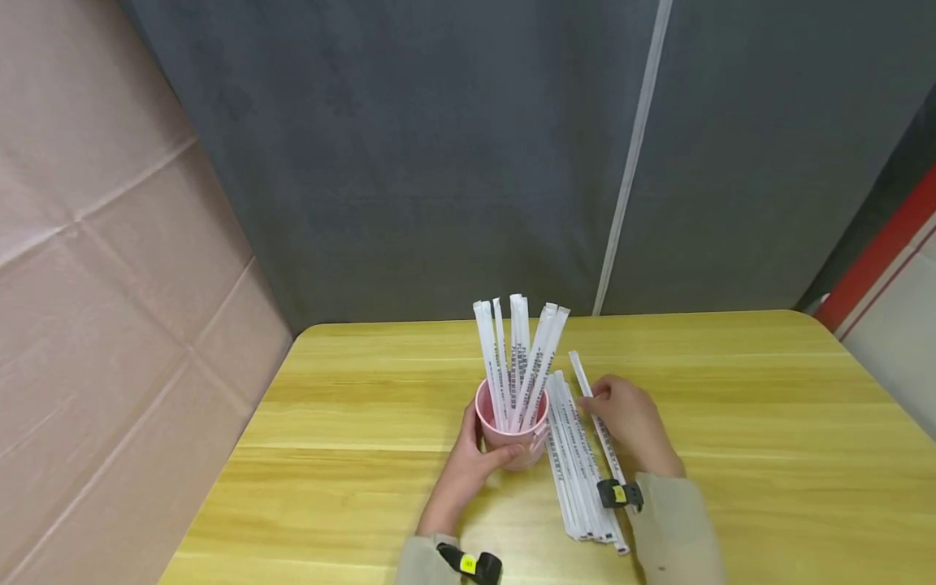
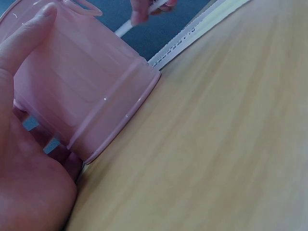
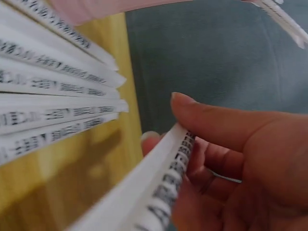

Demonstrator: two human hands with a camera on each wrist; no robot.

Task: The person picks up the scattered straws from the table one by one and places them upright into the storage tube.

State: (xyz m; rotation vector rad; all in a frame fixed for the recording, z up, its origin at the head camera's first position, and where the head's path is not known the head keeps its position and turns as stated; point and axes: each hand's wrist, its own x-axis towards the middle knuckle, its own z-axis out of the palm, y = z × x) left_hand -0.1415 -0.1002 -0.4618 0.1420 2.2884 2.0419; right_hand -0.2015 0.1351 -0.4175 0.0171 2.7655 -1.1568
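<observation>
The pink cup [image 1: 523,458] stood upright, holding white wrapped straws [image 1: 518,357]; a straw pile [image 1: 578,463] lay beside it, one straw [image 1: 608,448] raised alongside.

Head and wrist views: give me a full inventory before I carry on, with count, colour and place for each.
Cup: 1, pink, upright on the table.
Cup sticks: several wrapped, overlapping too much to count, white with dark print, standing in the cup.
Loose sticks: several wrapped, exact count unclear, white with dark print, right of the cup.
Held stick: 1, white with dark print, beside the loose sticks.
Backdrop: 1, dark grey, behind the table.
Side covering: 1, pale pink, at left.
Wristbands: 2, black and yellow, at the cuffs.
Sleeves: 2, beige, lower edge.
Left grip: 1, bare, around the cup.
Right grip: 1, bare, pinching the held stick.
</observation>
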